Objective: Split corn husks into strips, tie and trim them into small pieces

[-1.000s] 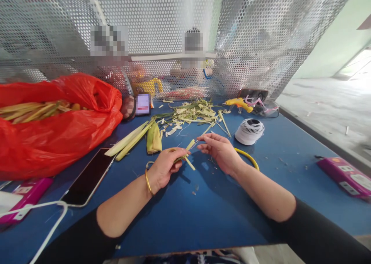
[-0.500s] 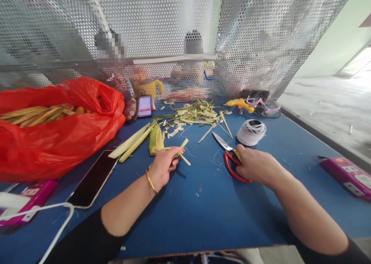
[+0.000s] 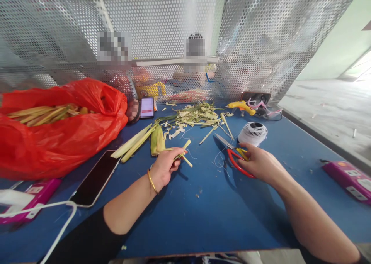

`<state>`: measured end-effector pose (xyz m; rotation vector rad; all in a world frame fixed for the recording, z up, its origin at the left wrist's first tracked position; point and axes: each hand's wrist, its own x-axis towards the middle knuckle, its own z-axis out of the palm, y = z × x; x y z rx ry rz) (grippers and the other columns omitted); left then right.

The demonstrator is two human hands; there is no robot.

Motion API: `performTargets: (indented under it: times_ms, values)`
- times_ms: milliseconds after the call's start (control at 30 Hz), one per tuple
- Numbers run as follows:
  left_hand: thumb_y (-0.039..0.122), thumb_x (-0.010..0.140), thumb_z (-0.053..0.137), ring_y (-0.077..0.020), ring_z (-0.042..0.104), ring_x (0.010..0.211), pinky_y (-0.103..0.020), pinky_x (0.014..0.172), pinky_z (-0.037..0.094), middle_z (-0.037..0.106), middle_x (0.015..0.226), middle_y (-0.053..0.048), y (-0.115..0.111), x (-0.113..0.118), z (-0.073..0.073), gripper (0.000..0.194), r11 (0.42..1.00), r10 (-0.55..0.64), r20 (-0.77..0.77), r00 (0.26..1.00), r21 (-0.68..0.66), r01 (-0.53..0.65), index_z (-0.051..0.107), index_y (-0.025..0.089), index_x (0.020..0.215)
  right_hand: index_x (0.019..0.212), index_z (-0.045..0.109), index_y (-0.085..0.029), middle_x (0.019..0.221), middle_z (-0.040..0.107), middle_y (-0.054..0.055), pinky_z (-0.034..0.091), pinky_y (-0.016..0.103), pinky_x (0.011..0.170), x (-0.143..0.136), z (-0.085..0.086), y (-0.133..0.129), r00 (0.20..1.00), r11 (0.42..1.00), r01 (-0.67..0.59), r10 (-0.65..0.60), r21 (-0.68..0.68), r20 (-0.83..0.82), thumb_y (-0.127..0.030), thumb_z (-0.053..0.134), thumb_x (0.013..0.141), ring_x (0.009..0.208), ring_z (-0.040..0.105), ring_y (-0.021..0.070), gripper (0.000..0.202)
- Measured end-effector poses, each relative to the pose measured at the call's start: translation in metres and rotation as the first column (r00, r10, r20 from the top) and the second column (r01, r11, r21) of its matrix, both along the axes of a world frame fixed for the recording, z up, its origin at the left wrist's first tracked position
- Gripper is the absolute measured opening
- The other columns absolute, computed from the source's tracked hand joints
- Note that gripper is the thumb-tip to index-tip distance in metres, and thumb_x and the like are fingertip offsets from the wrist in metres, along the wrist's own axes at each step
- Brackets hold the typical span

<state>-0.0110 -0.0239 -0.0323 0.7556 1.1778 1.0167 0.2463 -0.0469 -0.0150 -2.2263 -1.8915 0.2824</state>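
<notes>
My left hand [image 3: 167, 166], with a gold bangle at its wrist, is closed round some pale green plant strips [image 3: 187, 160] whose ends stick out past the fingers. Red-handled scissors [image 3: 238, 170] are in my right hand [image 3: 259, 163], fingers at the handles and blades pointing up and left. Just behind that hand is a spool of white thread [image 3: 252, 133]. A green husk piece [image 3: 157, 141] lies behind my left hand, beside long pale stalks [image 3: 136, 143]. Loose thread curls on the blue table between my hands.
A red plastic bag [image 3: 95, 131] of stalks fills the left side, near a phone [image 3: 94, 179] and a white cable [image 3: 71, 217]. Plant scraps [image 3: 199, 113] lie along the back. Behind them stands a perforated metal screen [image 3: 162, 21]. A yellow glue gun [image 3: 242, 106] and purple power strip [image 3: 349, 179] are right.
My right hand has shifted slightly right with the scissors, whose handles have turned a little. My left hand keeps its hold on the strips. The whole view has shifted slightly.
</notes>
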Motion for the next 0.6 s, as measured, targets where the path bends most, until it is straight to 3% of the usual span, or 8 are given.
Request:
performTargets:
  times_ms: [100, 167, 233, 333, 467, 533, 600]
  values:
    - [0.031, 0.058, 0.073, -0.0013, 0.034, 0.040, -0.017, 0.037, 0.012, 0.050, 0.059, 0.002, 0.000, 0.000, 0.000, 0.022, 0.999, -0.052, 0.016, 0.999, -0.006, 0.052, 0.069, 0.011, 0.067, 0.116, 0.060, -0.017, 0.068, 0.064, 0.003, 0.039, 0.027, 0.049, 0.003, 0.002, -0.002, 0.934, 0.993, 0.029, 0.014, 0.114, -0.357, -0.044, 0.061, 0.070, 0.056, 0.058, 0.0185, 0.053]
    - [0.033, 0.059, 0.074, -0.0018, 0.037, 0.042, -0.017, 0.037, 0.014, 0.054, 0.064, 0.000, 0.000, 0.000, 0.001, 0.025, 0.996, -0.095, 0.041, 0.995, 0.001, 0.095, 0.069, 0.011, 0.071, 0.119, 0.057, -0.016, 0.055, 0.054, -0.003, 0.036, 0.024, 0.041, 0.001, 0.005, -0.005, 0.762, 0.993, -0.045, 0.106, 0.112, -0.638, -0.049, 0.061, 0.072, 0.042, 0.048, 0.0128, 0.057]
    - [0.033, 0.060, 0.074, -0.0022, 0.039, 0.043, -0.017, 0.038, 0.015, 0.057, 0.067, -0.001, 0.000, 0.000, 0.003, 0.026, 0.992, -0.124, 0.058, 0.991, 0.018, 0.123, 0.070, 0.012, 0.074, 0.124, 0.052, -0.015, 0.050, 0.048, -0.005, 0.036, 0.023, 0.039, -0.003, 0.008, -0.010, 0.556, 0.979, -0.178, 0.183, 0.099, -0.811, -0.047, 0.062, 0.075, 0.040, 0.045, 0.0114, 0.059]
    - [0.031, 0.058, 0.074, -0.0022, 0.039, 0.043, -0.017, 0.038, 0.016, 0.057, 0.065, -0.001, 0.000, -0.001, 0.004, 0.025, 0.991, -0.125, 0.050, 0.991, 0.052, 0.122, 0.069, 0.012, 0.073, 0.124, 0.052, -0.015, 0.057, 0.049, -0.004, 0.040, 0.022, 0.044, -0.009, 0.010, -0.016, 0.385, 0.940, -0.337, 0.185, 0.049, -0.904, -0.045, 0.066, 0.077, 0.047, 0.046, 0.0103, 0.058]
    - [0.030, 0.055, 0.076, -0.0023, 0.037, 0.042, -0.017, 0.039, 0.017, 0.054, 0.059, 0.002, 0.001, 0.000, 0.005, 0.025, 0.995, -0.048, 0.044, 0.998, 0.087, 0.044, 0.065, 0.013, 0.068, 0.121, 0.053, -0.015, 0.081, 0.054, 0.003, 0.046, 0.023, 0.056, -0.013, 0.007, -0.021, 0.239, 0.843, -0.537, 0.173, 0.018, -0.955, -0.064, 0.065, 0.069, 0.061, 0.050, 0.0102, 0.072]
    - [0.031, 0.053, 0.077, -0.0025, 0.037, 0.041, -0.017, 0.039, 0.017, 0.053, 0.056, 0.003, 0.001, 0.000, 0.005, 0.026, 0.995, -0.027, 0.049, 0.998, 0.101, 0.021, 0.064, 0.013, 0.066, 0.123, 0.052, -0.017, 0.088, 0.053, 0.004, 0.047, 0.023, 0.063, -0.013, 0.005, -0.023, 0.209, 0.787, -0.616, 0.218, 0.045, -0.953, -0.068, 0.065, 0.067, 0.067, 0.050, 0.0108, 0.077]
    - [0.032, 0.052, 0.078, -0.0026, 0.036, 0.041, -0.018, 0.038, 0.017, 0.053, 0.055, 0.003, 0.001, 0.001, 0.005, 0.027, 0.994, -0.016, 0.052, 0.999, 0.109, 0.011, 0.063, 0.013, 0.065, 0.123, 0.051, -0.017, 0.085, 0.051, 0.002, 0.044, 0.021, 0.058, -0.013, 0.005, -0.024, 0.246, 0.763, -0.646, 0.230, 0.018, -0.941, -0.068, 0.065, 0.068, 0.064, 0.045, 0.0093, 0.076]
